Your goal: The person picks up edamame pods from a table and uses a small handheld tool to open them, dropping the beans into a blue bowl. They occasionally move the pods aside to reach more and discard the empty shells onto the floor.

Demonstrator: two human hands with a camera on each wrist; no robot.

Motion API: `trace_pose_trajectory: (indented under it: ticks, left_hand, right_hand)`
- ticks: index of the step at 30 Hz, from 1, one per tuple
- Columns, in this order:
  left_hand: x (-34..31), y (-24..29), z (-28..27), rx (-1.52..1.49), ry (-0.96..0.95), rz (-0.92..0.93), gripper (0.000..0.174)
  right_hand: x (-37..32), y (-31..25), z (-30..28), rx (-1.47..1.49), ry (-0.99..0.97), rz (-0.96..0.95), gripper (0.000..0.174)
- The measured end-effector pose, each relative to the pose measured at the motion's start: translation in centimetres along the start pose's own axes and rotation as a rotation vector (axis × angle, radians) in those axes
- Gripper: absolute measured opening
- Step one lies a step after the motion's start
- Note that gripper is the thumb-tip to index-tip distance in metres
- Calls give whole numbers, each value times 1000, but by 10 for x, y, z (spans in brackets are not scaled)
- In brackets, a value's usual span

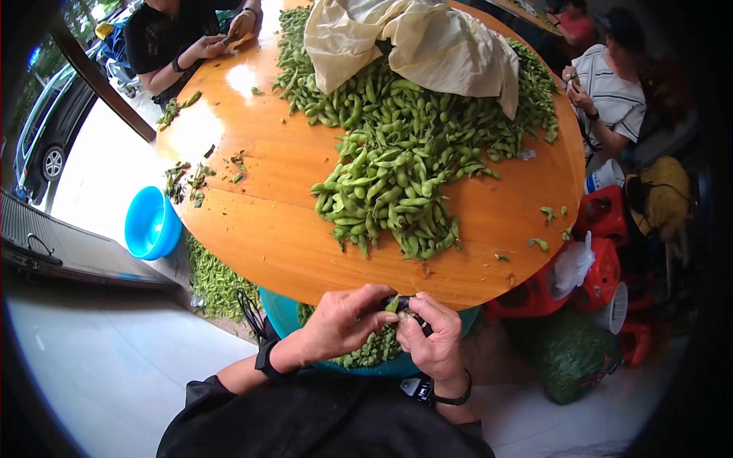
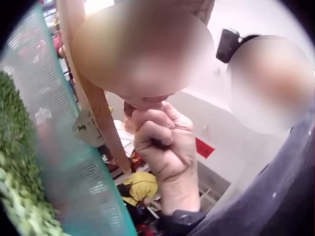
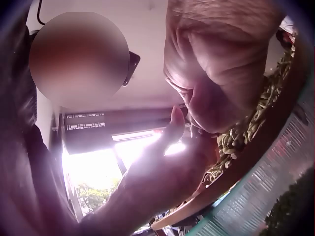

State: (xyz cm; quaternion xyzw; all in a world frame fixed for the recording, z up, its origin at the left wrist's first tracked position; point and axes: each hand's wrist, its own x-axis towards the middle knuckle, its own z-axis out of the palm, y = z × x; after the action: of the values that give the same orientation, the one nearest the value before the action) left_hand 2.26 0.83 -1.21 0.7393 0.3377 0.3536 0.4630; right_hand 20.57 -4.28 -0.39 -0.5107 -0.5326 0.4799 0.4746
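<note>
Both my hands meet just below the front edge of the round wooden table (image 1: 259, 221). My left hand (image 1: 343, 320) pinches a green edamame pod (image 1: 392, 304) at its fingertips. My right hand (image 1: 431, 340) is curled into a fist (image 2: 162, 152) round a small dark tool (image 1: 403, 303) that touches the pod. Under the hands stands a teal basin (image 1: 397, 369) holding several pods. A big pile of edamame pods (image 1: 397, 175) covers the table's middle, partly under a cream cloth (image 1: 427, 42). The right wrist view shows my right palm (image 3: 221, 73) close up and the backlit left hand (image 3: 162, 172).
A person in black (image 1: 175, 38) works at the far left of the table, and another in a striped shirt (image 1: 611, 91) at the right. A blue bowl (image 1: 151, 223) and spilled pods (image 1: 214, 278) lie on the floor left. Red stools (image 1: 603, 259) and a green bag (image 1: 573, 355) crowd the right.
</note>
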Motion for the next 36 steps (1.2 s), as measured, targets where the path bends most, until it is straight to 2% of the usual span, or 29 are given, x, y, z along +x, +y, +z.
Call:
trace_pose_trajectory:
  ticks: [1, 2, 3, 5, 7, 9, 12, 16, 19, 21, 23, 25, 26, 27, 28, 29, 31, 33, 36]
  left_hand:
    - [-3, -2, 6, 153, 50, 93, 40]
    - [-5, -4, 12, 191, 70, 138, 42]
    - [-5, -6, 16, 229, 90, 182, 43]
    - [-7, -7, 21, 250, 69, 143, 45]
    - [-8, -5, 24, 276, 53, 95, 46]
    - [-6, -4, 25, 100, 86, 22, 44]
    - [0, 1, 27, -20, 117, -70, 46]
    - [1, -6, 29, -123, 162, -50, 44]
    - [0, 1, 20, -196, 106, -136, 46]
    - [-3, 19, 0, -351, -302, -335, 46]
    - [-6, 20, -18, -113, -501, -87, 39]
    - [4, 18, -36, 93, -434, 172, 36]
    - [10, 17, -39, 240, -279, 181, 32]
    - [20, 21, -44, 415, -195, 128, 37]
    - [32, 11, -48, 626, -103, 229, 35]
    - [43, 12, -53, 628, -97, 230, 35]
    - [64, 16, -61, 889, -113, 413, 30]
    - [77, 6, -63, 976, -178, 441, 29]
    - [84, 3, -65, 1081, -281, 482, 25]
  right_hand:
    - [0, 0, 0, -87, 20, -28, 10]
    - [0, 1, 2, -218, 57, -78, 12]
    - [0, 0, 5, -221, 62, -82, 12]
    - [1, -4, 10, -395, 172, -213, 13]
    - [0, -4, 14, -409, 182, -232, 14]
    - [-1, -4, 22, -520, 257, -308, 15]
    - [-1, -4, 34, -616, 320, -326, 12]
    - [1, -1, 35, -641, 332, -356, 14]
    - [6, -5, 17, -494, 295, -344, 9]
    - [-5, -15, -16, -326, 217, -174, 3]
    - [-30, -10, -71, -365, 143, -58, 10]
    - [-49, -29, -119, -650, -136, 19, 12]
    - [-58, -30, -131, -670, -88, 108, 13]
    - [-66, -31, -138, -690, -39, 196, 15]
    - [-68, -31, -141, -734, 37, 225, 14]
    - [-67, -31, -141, -736, 36, 220, 14]
    - [-61, -28, -135, -709, 167, 224, 14]
    - [-53, -18, -130, -722, 122, 154, 15]
    - [-34, -14, -105, -665, 80, -4, 7]
